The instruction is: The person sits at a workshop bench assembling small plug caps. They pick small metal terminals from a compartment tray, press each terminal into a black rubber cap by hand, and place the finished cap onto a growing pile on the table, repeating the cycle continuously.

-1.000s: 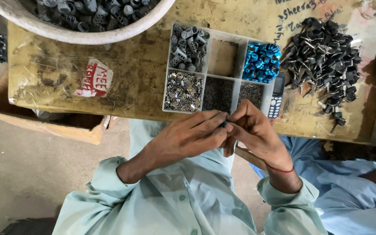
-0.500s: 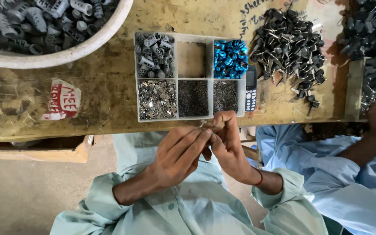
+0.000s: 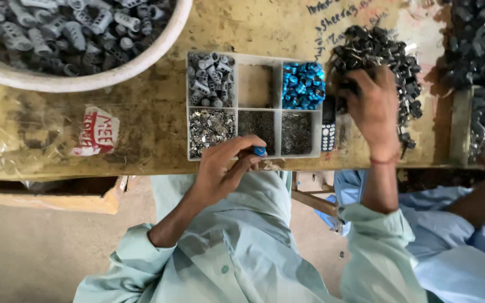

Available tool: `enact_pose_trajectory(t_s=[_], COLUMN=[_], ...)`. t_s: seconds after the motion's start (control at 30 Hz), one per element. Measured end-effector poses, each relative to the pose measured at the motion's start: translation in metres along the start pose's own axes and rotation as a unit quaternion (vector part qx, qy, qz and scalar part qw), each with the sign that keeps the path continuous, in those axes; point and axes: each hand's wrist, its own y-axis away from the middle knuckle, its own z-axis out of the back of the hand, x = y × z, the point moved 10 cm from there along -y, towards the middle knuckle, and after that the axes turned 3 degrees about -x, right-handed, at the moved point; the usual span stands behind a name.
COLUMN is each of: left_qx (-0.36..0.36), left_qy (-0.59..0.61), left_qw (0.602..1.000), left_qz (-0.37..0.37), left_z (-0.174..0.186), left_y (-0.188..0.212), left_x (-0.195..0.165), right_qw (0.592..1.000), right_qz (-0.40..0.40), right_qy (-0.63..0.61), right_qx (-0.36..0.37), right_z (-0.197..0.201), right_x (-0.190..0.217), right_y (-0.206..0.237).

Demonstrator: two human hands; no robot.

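1. Left hand point(image 3: 225, 165): pinches small glossy blue cap point(image 3: 260, 151) at near edge of grey plastic tray point(image 3: 277, 106).
2. Right hand point(image 3: 373, 109): fingers curled into heap of dark metal clips point(image 3: 374, 50); grasp can't tell.
3. Bench point(image 3: 141, 120): worn, yellowish wood.

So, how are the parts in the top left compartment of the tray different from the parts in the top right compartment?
The grey parts are dull and pale, while the blue parts are bright and shiny. The grey parts look larger and longer; the blue parts look smaller and rounder. One small blue piece of the same blue shows at the fingertips of the left hand; no hand holds a grey one. Both kinds lie loose in the top row of the same divided tray.
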Motion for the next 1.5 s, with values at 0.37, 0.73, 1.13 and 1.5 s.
enact_pose_trajectory(t_s=[0.37, 0.73, 1.13, 1.5], left_qx=[0.049, 0.013, 0.027, 0.042], left_qy=[0.040, -0.094, -0.100, -0.151], left_qw=[0.998, 0.981, 0.987, 0.986], left_qz=[-0.001, -0.169, -0.123, -0.050], left_z=[-0.005, -0.007, -0.001, -0.013], left_y=[-0.005, 0.012, 0.019, 0.022], left_x=[-0.002, -0.056, -0.056, -0.038], right_qw=[0.821, 0.741, 0.952, 0.950], right_qz=[-0.248, -0.133, 0.201, 0.198], right_qy=[-0.493, -0.649, -0.226, -0.226], right_qx=[-0.147, -0.110, 0.048, 0.086], right_z=[0.029, 0.035, 0.066, 0.063], right_x=[-0.067, 0.045, 0.195, 0.199], right_y=[0.073, 0.068, 0.043, 0.034])
